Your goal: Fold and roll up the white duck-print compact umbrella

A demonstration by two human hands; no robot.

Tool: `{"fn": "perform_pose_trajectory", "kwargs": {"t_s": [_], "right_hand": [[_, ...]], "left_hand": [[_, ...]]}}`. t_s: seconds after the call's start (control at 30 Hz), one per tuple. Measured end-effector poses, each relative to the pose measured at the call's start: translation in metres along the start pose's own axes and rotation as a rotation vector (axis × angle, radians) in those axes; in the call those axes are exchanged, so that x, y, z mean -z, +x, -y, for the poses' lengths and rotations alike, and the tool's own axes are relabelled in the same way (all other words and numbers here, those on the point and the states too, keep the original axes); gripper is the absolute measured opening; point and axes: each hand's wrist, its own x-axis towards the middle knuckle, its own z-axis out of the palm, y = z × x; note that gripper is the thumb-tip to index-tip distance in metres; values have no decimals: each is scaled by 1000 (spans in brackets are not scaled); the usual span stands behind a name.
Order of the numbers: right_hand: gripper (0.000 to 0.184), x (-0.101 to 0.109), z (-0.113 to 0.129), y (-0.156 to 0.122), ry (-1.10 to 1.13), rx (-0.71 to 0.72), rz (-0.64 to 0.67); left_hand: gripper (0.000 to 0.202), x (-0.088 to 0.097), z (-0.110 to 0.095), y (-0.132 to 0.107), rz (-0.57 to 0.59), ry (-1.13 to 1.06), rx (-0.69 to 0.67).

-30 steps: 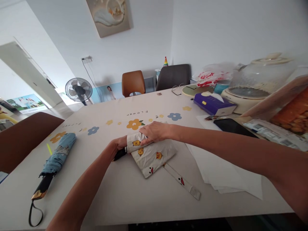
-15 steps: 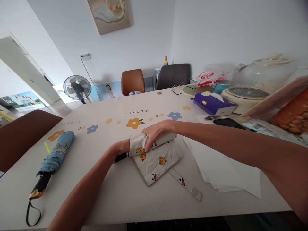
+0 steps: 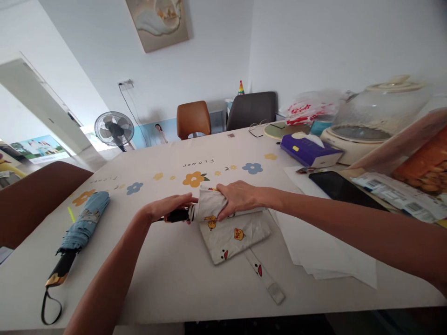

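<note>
Left hand point(image 3: 171, 205): bare, slender fingers, narrowing to a slim, bare wrist. Left forearm point(image 3: 118, 270): bare, smooth contour, gradual taper, widest at the lower picture edge. Right hand point(image 3: 240, 197): bare, rounded knuckle line, broad back. Right forearm point(image 3: 335, 218): bare through its visible length, slim at the wrist, widening steadily toward the right picture edge. Fingernail detail: too small to tell on either hand.

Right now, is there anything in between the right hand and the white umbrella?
No, nothing visible: the right hand rests directly on the white umbrella. The blue umbrella lies apart, off to the left.
</note>
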Motion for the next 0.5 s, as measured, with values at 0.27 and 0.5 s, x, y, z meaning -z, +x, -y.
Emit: {"fn": "perform_pose_trajectory", "kwargs": {"t_s": [0.27,0.5], "right_hand": [[69,-14,-6,-19,-31,-42,-31],[67,-10,-4,-15,9,-43,-19]], "left_hand": [[62,-38,17,4,-239,404,-60],[39,-46,12,4,-339,505,-90]]}}
